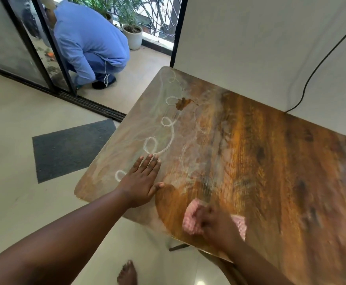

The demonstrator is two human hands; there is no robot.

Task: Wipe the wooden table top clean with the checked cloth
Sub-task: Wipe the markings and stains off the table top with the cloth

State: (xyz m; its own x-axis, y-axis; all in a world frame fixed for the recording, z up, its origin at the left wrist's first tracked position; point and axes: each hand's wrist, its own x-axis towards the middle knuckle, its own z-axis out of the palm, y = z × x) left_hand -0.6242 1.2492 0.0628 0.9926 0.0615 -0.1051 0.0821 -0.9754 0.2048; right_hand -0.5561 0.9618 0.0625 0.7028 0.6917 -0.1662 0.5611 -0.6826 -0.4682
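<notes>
The wooden worktop (250,151) carries a pale chalky film with looping white scribbles (163,128) over the part nearest the sliding glass door (13,44); the part away from the door shows bare brown grain. The left hand (141,182) lies flat on the worktop with straight fingers, released, at the boundary of film and bare wood. The right hand (215,223), blurred, presses down on the pink checked cloth (191,219) near the worktop's near edge, fingers bent over it. A person in blue (89,42) crouches beyond the door beside a potted plant (133,33). A grey mat (69,149) lies on the floor beside the worktop, and a bare foot (127,273) stands below its near edge.
</notes>
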